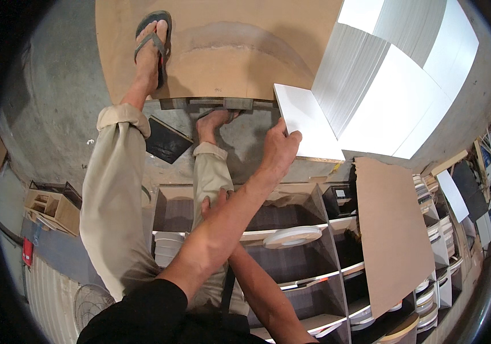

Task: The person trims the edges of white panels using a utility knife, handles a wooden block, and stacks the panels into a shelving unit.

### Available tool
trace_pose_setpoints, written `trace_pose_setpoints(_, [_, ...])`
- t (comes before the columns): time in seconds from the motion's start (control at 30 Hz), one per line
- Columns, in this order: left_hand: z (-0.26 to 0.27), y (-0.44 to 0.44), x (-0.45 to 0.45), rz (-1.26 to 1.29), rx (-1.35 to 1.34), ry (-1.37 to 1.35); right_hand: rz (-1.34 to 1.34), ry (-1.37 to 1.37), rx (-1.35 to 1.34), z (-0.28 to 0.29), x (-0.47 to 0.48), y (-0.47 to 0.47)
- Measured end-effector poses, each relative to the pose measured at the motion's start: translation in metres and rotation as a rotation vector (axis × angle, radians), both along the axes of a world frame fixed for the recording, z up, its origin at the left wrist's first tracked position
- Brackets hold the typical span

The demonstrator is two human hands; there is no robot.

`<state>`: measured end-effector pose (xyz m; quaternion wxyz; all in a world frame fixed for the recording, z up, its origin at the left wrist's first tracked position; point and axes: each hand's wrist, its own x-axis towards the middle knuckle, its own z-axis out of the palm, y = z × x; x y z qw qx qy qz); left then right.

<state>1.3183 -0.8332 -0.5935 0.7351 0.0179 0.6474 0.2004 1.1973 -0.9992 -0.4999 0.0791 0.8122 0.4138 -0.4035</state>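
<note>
My left hand grips the near left edge of a white laminated panel, with the thumb over its edge. The panel's far right side lies against a tall stack of white panels, and its near edge shows raw brown board. My right hand rests on my right trouser leg, largely hidden behind my left forearm; the visible fingers are spread and hold nothing. My left foot, in a flip-flop, stands on a large brown board bearing a scuffed arc mark.
A shelf unit beneath me holds edge-banding rolls. A cardboard sheet leans over its right part. On the concrete floor lies a black board. A wooden box and a wire-guarded fan stand at the left.
</note>
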Motion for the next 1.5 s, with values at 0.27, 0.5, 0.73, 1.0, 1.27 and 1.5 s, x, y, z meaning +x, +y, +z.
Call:
trace_pose_setpoints(0.27, [-0.004, 0.0, -0.002, 0.018, 0.025, -0.001, -0.039, 0.06, 0.021, -0.001, -0.002, -0.006])
trace_pose_setpoints(0.5, [0.01, 0.023, -0.005, -0.003, -0.082, -0.028, -0.097, 0.088, 0.018, 0.002, 0.004, 0.006])
trace_pose_setpoints(0.73, [0.008, 0.032, -0.006, -0.022, -0.08, -0.018, -0.177, 0.267, -0.141, 0.018, 0.011, 0.026])
trace_pose_setpoints(1.0, [0.0, 0.039, -0.001, -0.062, 0.017, 0.055, -0.213, 0.295, -0.114, 0.01, 0.008, 0.018])
trace_pose_setpoints(1.27, [0.002, 0.062, -0.001, -0.045, 0.02, 0.042, -0.063, 0.154, -0.027, 0.002, 0.005, 0.008])
trace_pose_setpoints(1.5, [0.002, 0.085, 0.001, -0.055, 0.027, 0.07, -0.067, 0.193, -0.069, 0.003, 0.006, 0.009])
